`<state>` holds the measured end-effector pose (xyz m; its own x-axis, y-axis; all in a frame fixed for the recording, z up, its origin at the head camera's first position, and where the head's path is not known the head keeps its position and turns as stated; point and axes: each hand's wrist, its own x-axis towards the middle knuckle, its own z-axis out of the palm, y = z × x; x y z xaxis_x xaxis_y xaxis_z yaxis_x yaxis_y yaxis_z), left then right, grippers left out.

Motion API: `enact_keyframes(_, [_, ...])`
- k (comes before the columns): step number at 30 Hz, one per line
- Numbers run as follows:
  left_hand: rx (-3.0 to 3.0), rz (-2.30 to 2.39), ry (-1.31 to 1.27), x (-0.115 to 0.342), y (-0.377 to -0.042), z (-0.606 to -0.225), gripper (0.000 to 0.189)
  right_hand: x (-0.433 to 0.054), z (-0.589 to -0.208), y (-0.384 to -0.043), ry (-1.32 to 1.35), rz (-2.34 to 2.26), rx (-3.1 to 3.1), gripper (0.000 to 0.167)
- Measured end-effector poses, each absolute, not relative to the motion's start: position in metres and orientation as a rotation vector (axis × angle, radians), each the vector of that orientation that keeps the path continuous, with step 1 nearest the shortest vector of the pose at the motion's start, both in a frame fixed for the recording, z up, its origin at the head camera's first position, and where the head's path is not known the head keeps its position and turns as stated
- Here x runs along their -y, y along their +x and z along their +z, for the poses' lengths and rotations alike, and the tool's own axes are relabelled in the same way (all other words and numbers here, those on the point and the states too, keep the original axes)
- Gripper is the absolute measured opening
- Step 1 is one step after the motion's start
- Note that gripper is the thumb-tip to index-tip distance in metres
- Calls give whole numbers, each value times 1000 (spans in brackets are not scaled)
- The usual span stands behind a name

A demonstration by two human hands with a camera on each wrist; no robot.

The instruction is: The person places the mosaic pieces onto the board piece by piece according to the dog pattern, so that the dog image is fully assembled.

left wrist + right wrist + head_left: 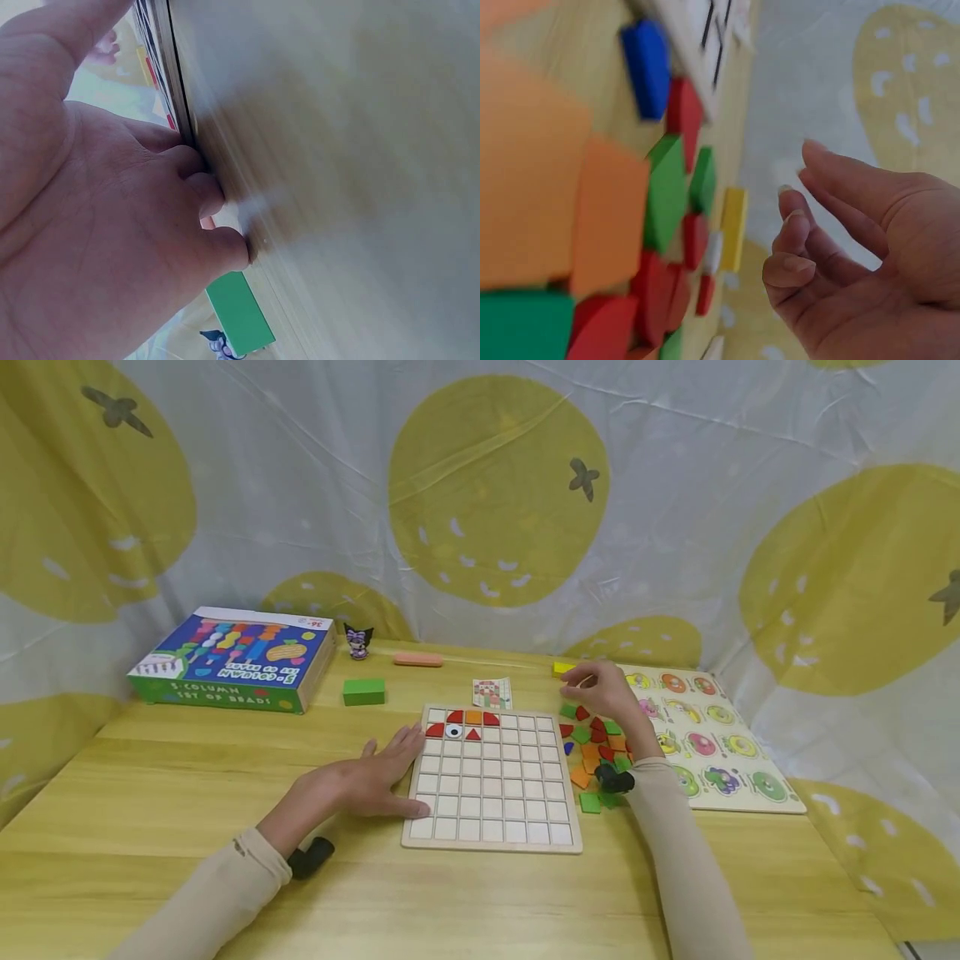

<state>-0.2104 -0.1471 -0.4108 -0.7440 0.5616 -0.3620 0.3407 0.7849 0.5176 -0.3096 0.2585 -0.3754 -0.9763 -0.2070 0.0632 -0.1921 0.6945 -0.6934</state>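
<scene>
A wooden grid board (491,785) lies at the middle of the table. Along its top rows sit a few red pieces, an orange square (474,717) and an eye tile (453,732). My left hand (375,777) rests at the board's left edge, thumb over the lower corner and the other fingers along the side. Over the pile of loose coloured pieces (597,752) to the board's right hovers my right hand (602,689). Its fingers are loosely bent, and nothing shows between them in the right wrist view. A blue piece (645,69) and green pieces lie below it.
A picture card (492,693) lies behind the board. A fruit puzzle board (720,739) is at the right. Toward the back left stand a boxed bead set (236,660), a small figurine (358,642), a green block (364,692) and a pink stick (417,660).
</scene>
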Motion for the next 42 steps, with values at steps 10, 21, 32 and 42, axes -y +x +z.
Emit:
enact_keyframes(10, [-2407, 680, 699, 141, -194, -380, 119, -281, -396, -317, -319, -1093, -2847, 36])
enact_keyframes(21, [-2418, 669, 735, 149, -206, -402, 123, -283, -399, -315, -279, -1186, -2823, 33])
enact_keyframes(32, [-2414, 676, 725, 147, -202, -397, 121, -284, -397, -313, -219, -1184, -2800, 30])
enact_keyframes(42, [-2457, 637, 733, 149, -209, -412, 125, -295, -389, -307, -167, -1076, -2844, 25])
